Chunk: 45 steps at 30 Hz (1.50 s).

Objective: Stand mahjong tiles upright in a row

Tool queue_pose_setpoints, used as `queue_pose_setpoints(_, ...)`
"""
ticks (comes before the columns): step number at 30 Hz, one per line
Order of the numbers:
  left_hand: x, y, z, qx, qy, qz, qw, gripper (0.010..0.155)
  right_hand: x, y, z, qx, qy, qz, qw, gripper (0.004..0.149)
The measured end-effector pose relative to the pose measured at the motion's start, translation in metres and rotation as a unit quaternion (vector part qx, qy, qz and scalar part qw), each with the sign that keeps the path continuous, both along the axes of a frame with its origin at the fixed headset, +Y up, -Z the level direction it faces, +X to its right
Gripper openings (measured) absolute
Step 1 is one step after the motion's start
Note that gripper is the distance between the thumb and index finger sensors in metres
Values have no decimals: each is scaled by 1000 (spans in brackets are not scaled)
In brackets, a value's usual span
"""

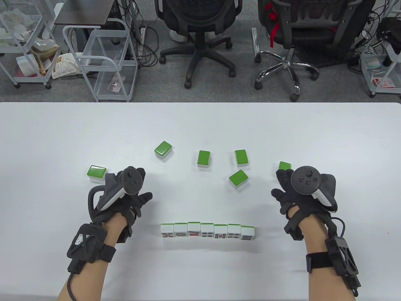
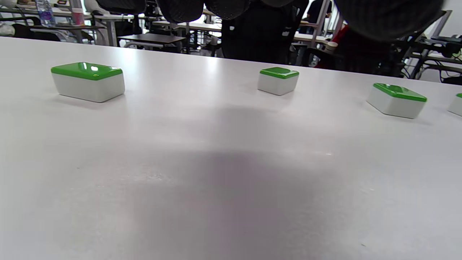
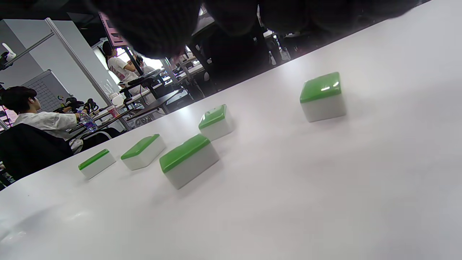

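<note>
A row of several upright mahjong tiles [image 1: 206,231] stands near the front, faces toward me. Several green-backed tiles lie flat farther back: far left [image 1: 97,173], back left [image 1: 163,149], middle [image 1: 203,157], two right of it [image 1: 242,156] [image 1: 239,179], far right [image 1: 284,166]. My left hand [image 1: 142,188] is open and empty, just right of the far-left tile [image 2: 87,81]. My right hand [image 1: 279,183] is open and empty, its fingertips [image 3: 155,25] just short of the far-right tile [image 3: 322,96].
The white table [image 1: 200,125] runs across the whole view. Beyond its far edge stand two office chairs [image 1: 200,28] and wire carts [image 1: 106,59]. Bare table surface lies between the row and the flat tiles.
</note>
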<state>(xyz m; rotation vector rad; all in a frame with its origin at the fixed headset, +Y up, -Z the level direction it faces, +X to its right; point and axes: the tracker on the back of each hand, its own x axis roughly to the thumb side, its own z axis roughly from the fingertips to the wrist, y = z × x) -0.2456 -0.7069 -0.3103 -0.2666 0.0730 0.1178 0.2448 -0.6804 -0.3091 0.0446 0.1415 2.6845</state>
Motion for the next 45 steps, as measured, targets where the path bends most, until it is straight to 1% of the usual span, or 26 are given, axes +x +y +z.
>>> queue_pose_setpoints(5,-17,-5,-2,-3,23,3,1000,82,-1,5,-12,15,-28,38,999,71)
queue_pose_setpoints(9,-23,-6,-2,-3,32,18,999,81,-3,3,-32,5,-38,112,993,74)
queue_pose_setpoints(13,-24,-4,-2,1,30,26,999,81,-4,-16,-59,-38,-47,165,984,77)
queue_pose_setpoints(15,-25,-4,-2,0,29,29,999,81,-4,-29,-70,-56,-49,179,981,78)
queue_pose_setpoints(18,-23,-4,0,-4,22,37,999,81,-2,-49,-82,-85,-38,219,971,79)
queue_pose_setpoints(20,-23,-4,0,-2,20,34,999,82,-1,-56,-87,-85,-27,238,967,79)
queue_pose_setpoints(22,-22,-5,-1,-2,18,32,999,82,-1,-63,-92,-100,-14,262,960,81)
queue_pose_setpoints(23,-22,-5,-1,-2,17,32,999,82,-1,-65,-94,-95,-9,271,958,81)
queue_pose_setpoints(26,-21,-6,-2,1,18,29,999,82,-1,-65,-98,-49,-11,276,960,78)
queue_pose_setpoints(27,-21,-6,-3,1,18,27,999,82,-2,-65,-100,-34,-12,282,959,81)
queue_pose_setpoints(28,-21,-7,-3,1,19,27,999,82,-3,-64,-101,-21,-13,286,958,78)
queue_pose_setpoints(29,-21,-8,-3,-1,19,26,999,82,-4,-63,-101,-7,-12,290,957,77)
queue_pose_setpoints(30,-21,-8,-3,-3,20,26,999,82,-4,-63,-101,-13,-9,290,957,77)
queue_pose_setpoints(33,-22,-10,-3,-7,21,26,999,82,-5,-61,-98,-69,9,244,967,82)
queue_pose_setpoints(37,-22,-10,-3,-7,21,29,999,82,-9,-45,-82,-113,49,146,982,82)
queue_pose_setpoints(39,-22,-9,-3,-7,20,31,999,82,-16,-39,-67,-158,91,108,977,81)
queue_pose_setpoints(40,-21,-9,-3,-6,19,32,999,82,-18,-38,-63,-170,104,97,975,81)
queue_pose_setpoints(41,-21,-9,-2,-5,17,32,999,82,-24,-36,-50,-205,135,72,967,81)
queue_pose_setpoints(42,-21,-8,-2,-6,17,32,999,83,-27,-35,-45,-222,147,63,962,81)
queue_pose_setpoints(44,-20,-7,-1,-4,15,33,999,83,-33,-37,-26,-280,184,43,941,81)
queue_pose_setpoints(45,-20,-7,-1,-4,15,34,999,83,-36,-38,-19,-296,193,38,935,81)
